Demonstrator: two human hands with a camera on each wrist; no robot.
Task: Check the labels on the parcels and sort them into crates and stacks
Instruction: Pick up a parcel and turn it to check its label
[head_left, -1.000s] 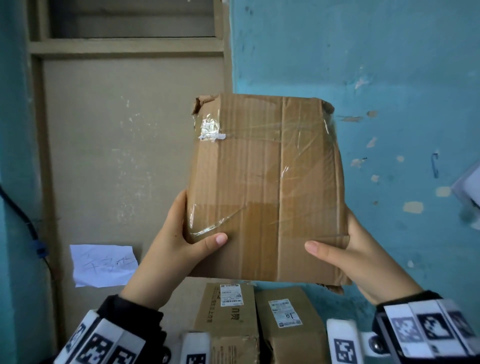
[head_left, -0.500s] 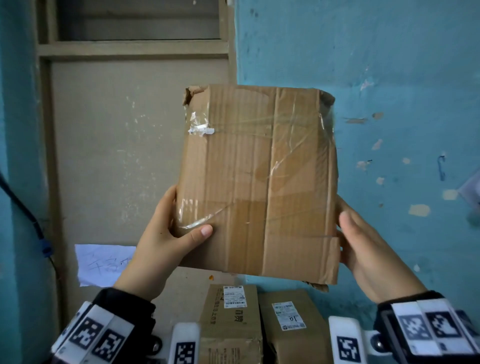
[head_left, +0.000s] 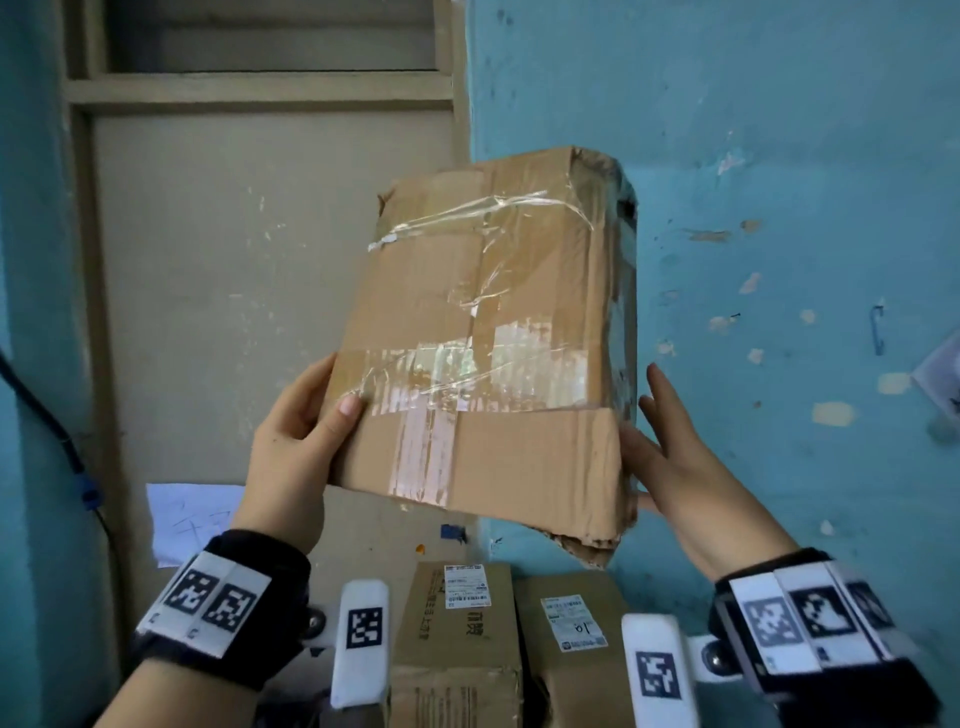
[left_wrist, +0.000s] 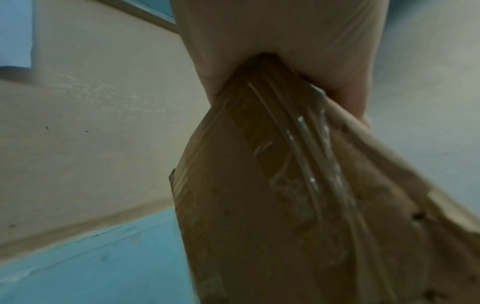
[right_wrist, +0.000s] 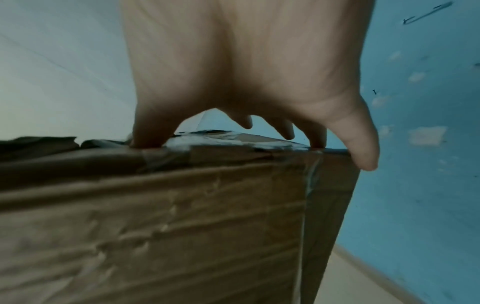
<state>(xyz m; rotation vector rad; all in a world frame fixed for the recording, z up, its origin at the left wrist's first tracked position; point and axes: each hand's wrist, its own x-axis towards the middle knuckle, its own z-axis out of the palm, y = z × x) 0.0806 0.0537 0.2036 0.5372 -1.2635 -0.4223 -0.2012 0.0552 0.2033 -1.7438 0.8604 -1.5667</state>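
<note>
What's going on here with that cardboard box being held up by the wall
A person holds a taped cardboard parcel up in front of a blue wall. The left hand grips its lower left edge, thumb on the front; the right hand supports the right side with straight fingers. No shipping label shows on the face toward the camera. Below, two labelled boxes sit side by side.

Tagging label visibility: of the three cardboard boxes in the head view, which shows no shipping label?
The held box, up between left hand and right hand. Only tape shows; the two boxes below carry white labels.
</note>
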